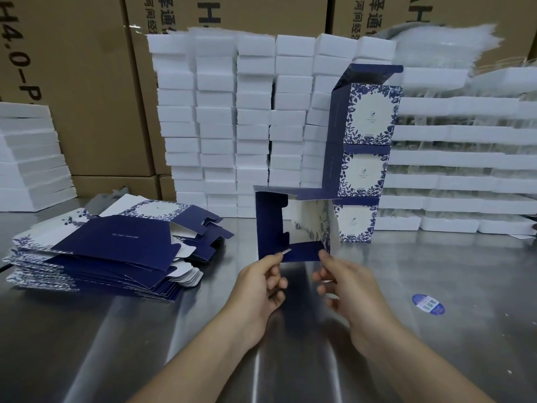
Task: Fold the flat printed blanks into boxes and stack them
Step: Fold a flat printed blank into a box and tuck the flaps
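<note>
Partly folded box [270, 225]: navy with a white floral panel, being held upright, flaps hanging open; left hand [261, 283] and right hand [345, 283] pinching its lower edge. Flat blanks [110, 251] lying in a fanned pile at left. Three finished boxes [363, 175] standing stacked behind, top lid flap [369, 71] sticking up open.

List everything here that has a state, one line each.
Half-made box: partly folded, flaps open.
Left hand: pinches the box's lower left corner.
Right hand: pinches the box's bottom flap.
Flat blanks: unfolded, piled on the table.
Finished boxes: three stacked, top lid open.
Foam blocks: stacked in columns.
</note>
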The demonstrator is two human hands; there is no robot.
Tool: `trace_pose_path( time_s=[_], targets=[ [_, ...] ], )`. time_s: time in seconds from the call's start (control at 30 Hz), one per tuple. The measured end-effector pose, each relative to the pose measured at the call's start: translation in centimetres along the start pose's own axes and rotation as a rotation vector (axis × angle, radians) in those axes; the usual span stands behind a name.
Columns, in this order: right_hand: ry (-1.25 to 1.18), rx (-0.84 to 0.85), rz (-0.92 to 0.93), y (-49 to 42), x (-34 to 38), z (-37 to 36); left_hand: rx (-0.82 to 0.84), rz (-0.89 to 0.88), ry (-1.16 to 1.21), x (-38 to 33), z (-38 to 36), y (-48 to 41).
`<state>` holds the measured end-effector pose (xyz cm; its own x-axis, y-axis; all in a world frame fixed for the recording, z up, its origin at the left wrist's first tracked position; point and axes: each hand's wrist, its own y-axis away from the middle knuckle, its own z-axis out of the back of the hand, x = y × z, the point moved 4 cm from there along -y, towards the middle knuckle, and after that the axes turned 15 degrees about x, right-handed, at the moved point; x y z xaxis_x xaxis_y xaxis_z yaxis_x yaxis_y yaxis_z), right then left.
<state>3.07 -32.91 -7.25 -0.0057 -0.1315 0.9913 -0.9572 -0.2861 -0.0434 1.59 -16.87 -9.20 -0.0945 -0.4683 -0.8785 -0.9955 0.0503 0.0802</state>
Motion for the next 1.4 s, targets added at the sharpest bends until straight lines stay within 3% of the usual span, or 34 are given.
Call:
trace_pose_path(
  time_s=[0.27,0.47,0.7,0.9,1.1,1.23,1.33,1.4],
  targets=[
    [0.226,-0.118,0.236,0.5,1.2,0.6,0.016,0.031,-0.018,0.3,0.5,-0.5],
    [0.466,-0.217,0.589,1.1,2.5,1.2,-0.073,-0.041,-0.081,-0.1,0.8,-0.3],
    [0.657,-0.259,0.672,0.5,3.0,2.3,-0.123,-0.128,-0.232,-0.5,0.8,-0.1],
    [0.890,-0.208,0.545,-0.5,2.0,2.7,-0.036,-0.374,-0.638,-1.2,-0.9,0.8],
    [0.772,-0.394,0.473,-0.1,3.0,4.2,-0.064,-0.662,-1.043,-2.5,-1.8,2.3],
    [0.750,-0.382,0.391,0.3,3.4,4.7,-0.123,-0.862,-1.260,-3.8,-2.3,3.7],
    [0.786,-0.352,0.287,-0.2,2.6,4.6,-0.091,-0.928,-1.175,-4.0,-2.8,4.2],
    [0.508,-0.273,0.253,-0.6,2.2,3.9,-0.081,-0.873,-0.949,-4.1,-2.3,3.7]
  ],
)
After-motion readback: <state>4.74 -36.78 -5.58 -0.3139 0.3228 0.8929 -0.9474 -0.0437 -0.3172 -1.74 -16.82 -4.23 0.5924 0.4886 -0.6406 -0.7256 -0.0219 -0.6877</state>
